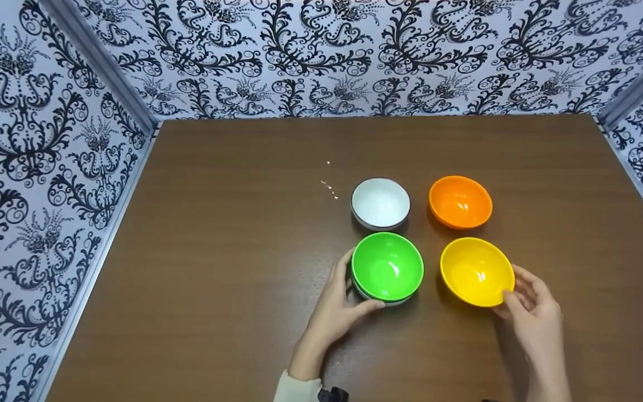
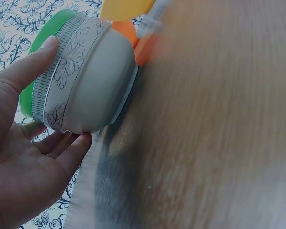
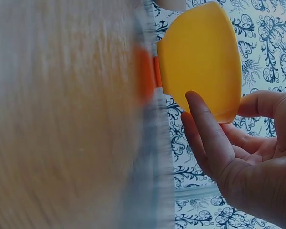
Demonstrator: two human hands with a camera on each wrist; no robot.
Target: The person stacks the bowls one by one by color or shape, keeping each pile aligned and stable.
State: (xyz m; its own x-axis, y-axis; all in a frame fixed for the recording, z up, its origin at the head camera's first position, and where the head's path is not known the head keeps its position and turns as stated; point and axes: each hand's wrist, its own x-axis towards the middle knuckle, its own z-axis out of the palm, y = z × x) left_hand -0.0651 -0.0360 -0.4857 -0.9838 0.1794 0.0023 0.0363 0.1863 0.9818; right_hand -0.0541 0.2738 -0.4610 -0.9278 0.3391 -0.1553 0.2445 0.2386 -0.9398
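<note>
A green bowl (image 1: 384,262) sits nested in a white bowl with a leaf pattern (image 2: 97,78), near the middle of the table. My left hand (image 1: 331,310) holds this stack from its left side, thumb near the front rim and fingers round the far side. To the right, my right hand (image 1: 538,315) pinches a yellow bowl (image 1: 473,271) at its right rim. In the right wrist view the fingertips (image 3: 194,98) lie against that bowl's outer wall, and its base shows above the table surface.
Behind the green bowl stands a white bowl (image 1: 380,202); an orange bowl (image 1: 460,201) is to its right, behind the yellow one. Small pale specks (image 1: 330,188) lie on the brown table (image 1: 232,223). Patterned walls (image 1: 321,56) enclose the table's back and sides.
</note>
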